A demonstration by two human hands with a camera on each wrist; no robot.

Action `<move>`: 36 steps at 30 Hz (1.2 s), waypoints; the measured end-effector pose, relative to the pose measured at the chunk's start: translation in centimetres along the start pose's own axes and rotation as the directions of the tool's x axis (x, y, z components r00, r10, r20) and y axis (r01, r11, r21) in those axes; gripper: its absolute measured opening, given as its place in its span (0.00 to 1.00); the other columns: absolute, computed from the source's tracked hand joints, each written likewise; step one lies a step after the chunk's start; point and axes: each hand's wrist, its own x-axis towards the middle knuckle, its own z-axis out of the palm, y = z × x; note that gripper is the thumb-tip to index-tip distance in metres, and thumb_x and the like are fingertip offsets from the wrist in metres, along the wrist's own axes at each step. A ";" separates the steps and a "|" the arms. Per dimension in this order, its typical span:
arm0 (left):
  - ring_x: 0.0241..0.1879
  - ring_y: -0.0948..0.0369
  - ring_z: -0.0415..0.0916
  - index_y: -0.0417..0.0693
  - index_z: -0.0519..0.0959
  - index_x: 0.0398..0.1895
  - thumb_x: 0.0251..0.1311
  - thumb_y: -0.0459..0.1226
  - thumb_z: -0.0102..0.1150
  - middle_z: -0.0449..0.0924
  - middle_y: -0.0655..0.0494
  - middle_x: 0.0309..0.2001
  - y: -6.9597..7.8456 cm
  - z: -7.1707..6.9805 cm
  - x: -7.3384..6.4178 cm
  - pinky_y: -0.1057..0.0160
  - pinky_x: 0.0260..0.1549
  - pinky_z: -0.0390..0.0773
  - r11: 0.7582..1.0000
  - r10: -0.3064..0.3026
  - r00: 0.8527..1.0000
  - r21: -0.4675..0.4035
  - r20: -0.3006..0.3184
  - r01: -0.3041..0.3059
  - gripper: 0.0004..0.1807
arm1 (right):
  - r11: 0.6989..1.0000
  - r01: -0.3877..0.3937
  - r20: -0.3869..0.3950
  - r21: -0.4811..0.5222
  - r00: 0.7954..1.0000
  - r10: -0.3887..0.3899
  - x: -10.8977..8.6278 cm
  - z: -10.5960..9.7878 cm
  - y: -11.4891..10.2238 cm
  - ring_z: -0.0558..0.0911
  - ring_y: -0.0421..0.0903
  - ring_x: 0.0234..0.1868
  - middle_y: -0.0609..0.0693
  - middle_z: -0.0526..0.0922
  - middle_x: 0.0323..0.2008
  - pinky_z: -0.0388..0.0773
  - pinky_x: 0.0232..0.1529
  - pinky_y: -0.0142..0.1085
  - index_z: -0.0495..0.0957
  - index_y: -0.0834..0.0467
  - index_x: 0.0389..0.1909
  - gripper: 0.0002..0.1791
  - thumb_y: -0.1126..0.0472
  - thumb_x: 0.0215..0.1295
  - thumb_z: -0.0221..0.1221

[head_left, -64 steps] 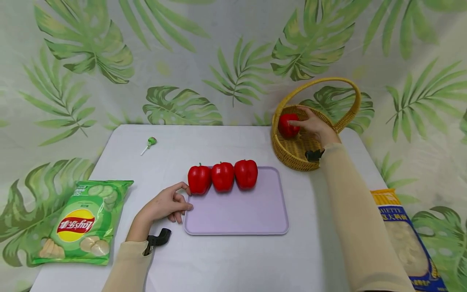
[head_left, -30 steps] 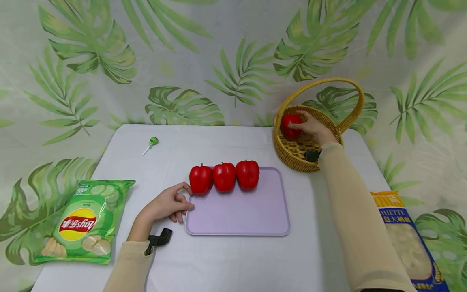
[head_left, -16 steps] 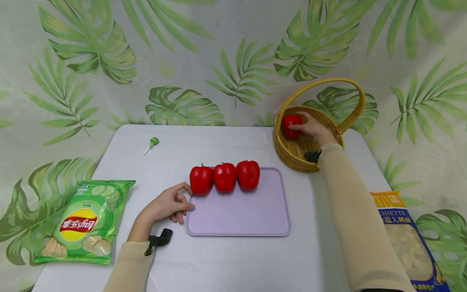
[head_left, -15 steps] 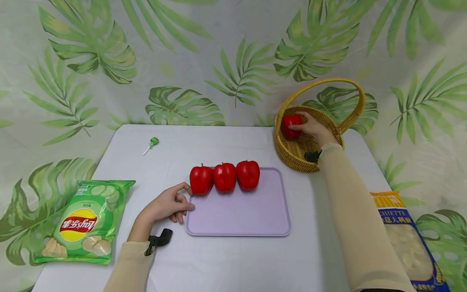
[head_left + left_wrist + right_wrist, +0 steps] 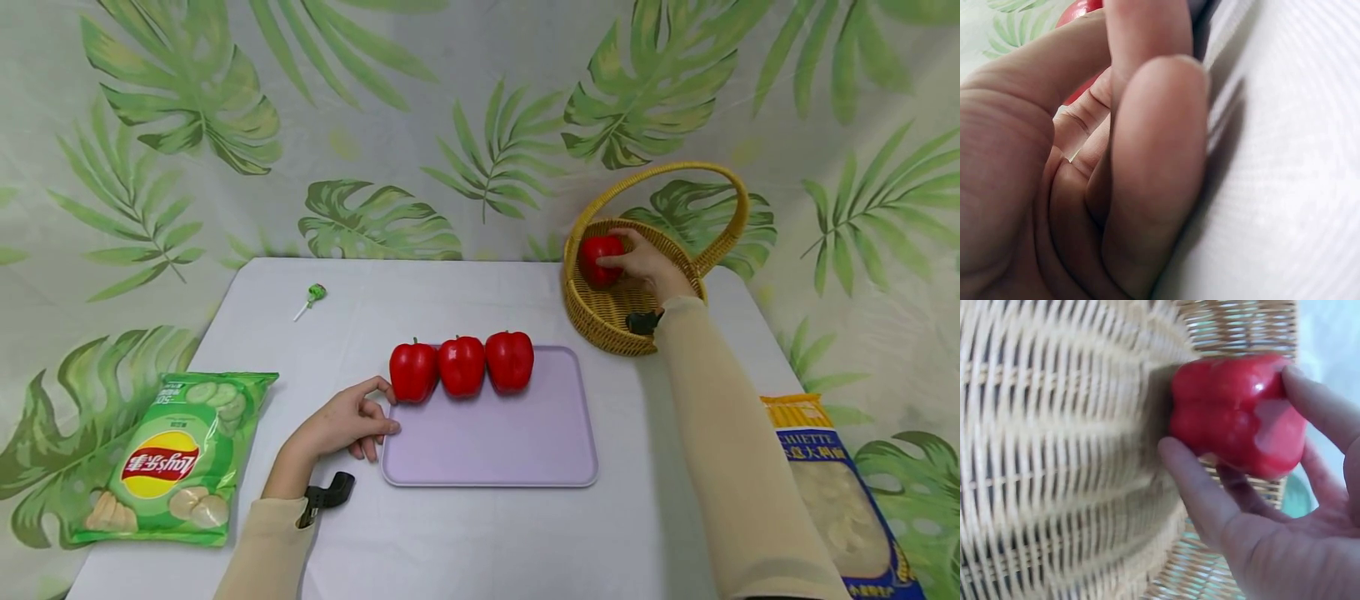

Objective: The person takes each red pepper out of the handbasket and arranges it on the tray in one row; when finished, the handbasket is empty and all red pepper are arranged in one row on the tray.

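Observation:
My right hand [image 5: 645, 260] reaches into a yellow wicker basket [image 5: 600, 329] at the back right. It grips a red bell pepper [image 5: 600, 260] near the basket's left inner wall. In the right wrist view, thumb and fingers spread around that pepper [image 5: 1235, 412], close to the woven wall. My left hand [image 5: 343, 421] holds the left edge of a lilac tray [image 5: 495, 450], thumb over the rim. Its index fingertip is right at the leftmost of three red bell peppers [image 5: 412, 372], lined up along the tray's back edge. The left wrist view shows curled fingers [image 5: 1157, 144] low over the white cloth.
A green bag of Lay's chips [image 5: 180, 458] lies at the left. A green-wrapped lollipop [image 5: 316, 292] lies at the back left. At the right edge is a blue and orange pasta bag [image 5: 832, 500], partly behind the right sleeve [image 5: 735, 433]. The basket's tall handle [image 5: 660, 169] arches above it.
The right hand's fingers have shifted slightly on the pepper in the basket. The left hand, the tray and its three peppers have stayed put.

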 end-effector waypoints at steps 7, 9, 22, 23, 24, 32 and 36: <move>0.18 0.55 0.84 0.46 0.70 0.59 0.65 0.40 0.74 0.83 0.52 0.25 -0.1 0.0 -0.1 0.62 0.19 0.83 1.000 0.002 1.000 -0.007 0.002 -0.002 0.26 | 1.000 0.017 -0.071 0.020 0.997 -0.016 -2.1 -0.2 -1.6 0.60 0.66 0.82 0.63 0.39 0.86 0.74 0.73 0.52 0.42 0.46 0.87 0.48 0.62 0.77 0.61; 0.18 0.55 0.84 0.46 0.70 0.59 0.65 0.40 0.74 0.83 0.52 0.25 -0.1 0.0 -0.1 0.62 0.19 0.83 1.000 0.001 1.000 -0.005 0.002 -0.001 0.26 | 0.998 0.009 -0.079 0.064 0.997 -0.004 -2.9 -0.2 -2.0 0.62 0.65 0.81 0.63 0.39 0.86 0.82 0.62 0.45 0.42 0.45 0.87 0.49 0.61 0.76 0.62; 0.18 0.55 0.85 0.46 0.70 0.59 0.65 0.40 0.74 0.83 0.52 0.25 0.0 -0.1 0.0 0.63 0.19 0.83 1.000 -0.004 1.000 -0.014 0.008 0.004 0.26 | 0.972 0.157 -0.189 0.172 0.974 -0.124 -8.7 1.4 -2.0 0.60 0.70 0.81 0.67 0.47 0.84 0.86 0.36 0.29 0.47 0.43 0.86 0.48 0.61 0.74 0.64; 0.18 0.55 0.84 0.46 0.70 0.59 0.65 0.40 0.74 0.83 0.52 0.25 0.0 -0.1 0.0 0.63 0.19 0.83 1.000 -0.005 1.000 -0.014 0.008 0.005 0.26 | 0.970 0.168 -0.193 0.173 0.972 -0.134 -9.1 1.6 -2.0 0.60 0.70 0.81 0.68 0.48 0.83 0.86 0.36 0.29 0.47 0.42 0.86 0.48 0.60 0.74 0.64; 0.18 0.55 0.84 0.46 0.70 0.59 0.65 0.40 0.73 0.83 0.52 0.25 0.0 -0.1 0.0 0.63 0.19 0.83 1.000 -0.005 1.000 -0.014 0.006 0.005 0.26 | 0.968 0.179 -0.196 0.178 0.970 -0.143 -9.6 1.8 -1.9 0.61 0.70 0.81 0.68 0.49 0.83 0.86 0.36 0.29 0.48 0.42 0.86 0.47 0.60 0.75 0.64; 0.18 0.55 0.84 0.46 0.70 0.58 0.65 0.40 0.73 0.82 0.53 0.25 0.1 0.0 0.1 0.63 0.19 0.82 1.000 0.005 1.000 -0.010 0.007 -0.004 0.25 | 0.949 0.259 -0.213 0.179 0.952 -0.220 -12.8 3.8 -1.3 0.63 0.68 0.77 0.64 0.56 0.80 0.88 0.40 0.29 0.54 0.41 0.82 0.43 0.58 0.74 0.65; 0.18 0.55 0.84 0.45 0.70 0.58 0.65 0.40 0.73 0.82 0.53 0.25 0.1 0.1 0.0 0.63 0.18 0.82 1.000 0.010 1.000 -0.015 0.012 -0.010 0.25 | 0.952 0.263 -0.207 0.155 0.951 -0.229 -14.2 5.0 -0.7 0.62 0.66 0.78 0.63 0.56 0.79 0.89 0.46 0.32 0.54 0.40 0.82 0.43 0.58 0.73 0.66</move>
